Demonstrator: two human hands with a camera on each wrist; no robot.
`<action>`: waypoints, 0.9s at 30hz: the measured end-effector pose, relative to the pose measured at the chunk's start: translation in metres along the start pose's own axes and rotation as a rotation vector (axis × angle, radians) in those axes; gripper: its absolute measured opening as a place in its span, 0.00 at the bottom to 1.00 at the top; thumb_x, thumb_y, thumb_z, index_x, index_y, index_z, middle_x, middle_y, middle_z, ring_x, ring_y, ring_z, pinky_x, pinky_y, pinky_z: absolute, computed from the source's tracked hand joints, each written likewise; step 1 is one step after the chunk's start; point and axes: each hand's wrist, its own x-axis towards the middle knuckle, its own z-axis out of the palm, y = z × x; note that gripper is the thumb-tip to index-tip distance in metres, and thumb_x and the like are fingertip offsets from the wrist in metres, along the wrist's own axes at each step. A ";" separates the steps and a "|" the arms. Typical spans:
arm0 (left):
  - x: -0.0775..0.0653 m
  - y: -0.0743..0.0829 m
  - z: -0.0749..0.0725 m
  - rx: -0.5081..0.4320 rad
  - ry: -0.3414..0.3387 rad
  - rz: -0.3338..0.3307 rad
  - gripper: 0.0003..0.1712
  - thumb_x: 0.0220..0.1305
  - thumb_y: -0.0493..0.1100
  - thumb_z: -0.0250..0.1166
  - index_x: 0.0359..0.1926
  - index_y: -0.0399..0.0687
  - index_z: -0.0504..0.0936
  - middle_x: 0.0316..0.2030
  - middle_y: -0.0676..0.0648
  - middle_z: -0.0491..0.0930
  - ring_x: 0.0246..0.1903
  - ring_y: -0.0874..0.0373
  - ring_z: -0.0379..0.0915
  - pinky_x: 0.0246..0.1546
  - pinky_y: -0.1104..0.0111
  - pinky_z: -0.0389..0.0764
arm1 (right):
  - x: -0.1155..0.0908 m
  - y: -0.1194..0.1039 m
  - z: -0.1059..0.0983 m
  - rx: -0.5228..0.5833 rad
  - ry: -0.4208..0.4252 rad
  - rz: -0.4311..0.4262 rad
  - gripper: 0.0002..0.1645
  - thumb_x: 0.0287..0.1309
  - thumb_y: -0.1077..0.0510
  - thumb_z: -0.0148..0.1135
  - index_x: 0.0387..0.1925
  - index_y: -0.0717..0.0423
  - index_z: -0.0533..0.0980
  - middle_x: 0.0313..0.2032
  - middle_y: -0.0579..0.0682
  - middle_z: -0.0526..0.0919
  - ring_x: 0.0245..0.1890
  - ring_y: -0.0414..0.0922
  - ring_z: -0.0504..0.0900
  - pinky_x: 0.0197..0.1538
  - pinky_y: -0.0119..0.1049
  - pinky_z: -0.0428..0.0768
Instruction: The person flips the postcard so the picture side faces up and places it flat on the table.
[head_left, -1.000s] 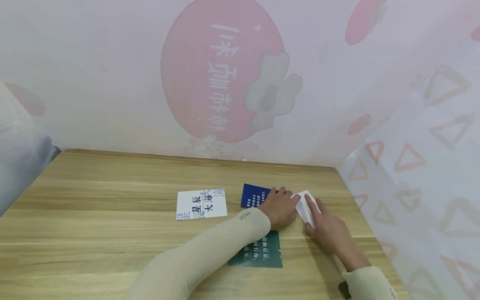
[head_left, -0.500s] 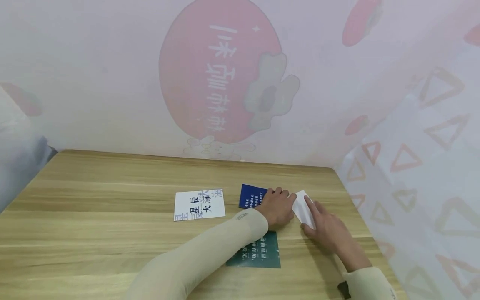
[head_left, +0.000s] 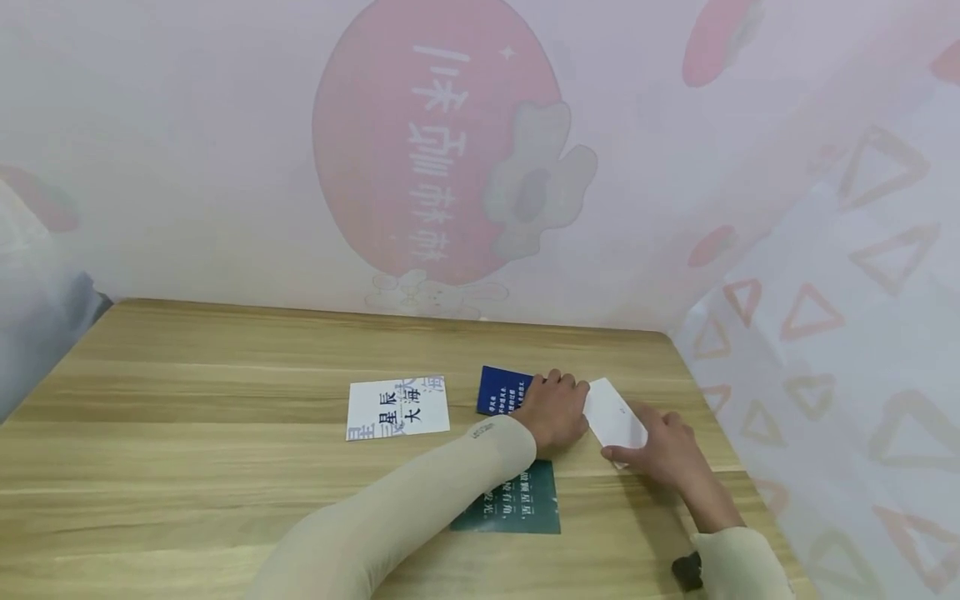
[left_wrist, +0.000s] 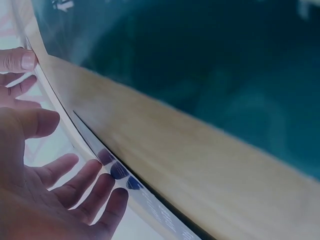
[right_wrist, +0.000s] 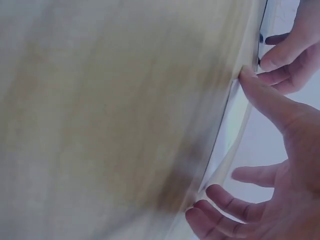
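In the head view, my left hand (head_left: 553,417) lies over a dark blue card (head_left: 498,390) with white print. Its fingertips touch the blue card (left_wrist: 120,171) in the left wrist view, the thumb standing apart. Just to the right is a white card (head_left: 613,417), its near left edge close to the left fingers. My right hand (head_left: 667,446) holds this card between thumb and fingers, the thumb on the near corner and the fingers along the right side. The right wrist view shows the white card (right_wrist: 231,127) spanned by thumb and fingertips.
A green card (head_left: 531,504) with white characters lies below the left wrist, partly hidden by the sleeve. Farther left is a white card with dark lettering (head_left: 397,408). All lie on a wooden table (head_left: 187,467), backed by a pale printed curtain (head_left: 225,167).
My right index finger has come off the face of the white card and drawn back to its right side, exposing more of the card. The left hand stays nearly in place.
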 end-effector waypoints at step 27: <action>0.009 -0.002 0.010 -0.029 -0.030 -0.007 0.31 0.81 0.56 0.59 0.80 0.61 0.70 0.74 0.53 0.76 0.75 0.54 0.68 0.79 0.53 0.69 | 0.008 -0.001 -0.003 0.043 -0.055 0.053 0.60 0.50 0.37 0.85 0.67 0.76 0.69 0.57 0.76 0.76 0.50 0.62 0.80 0.52 0.55 0.82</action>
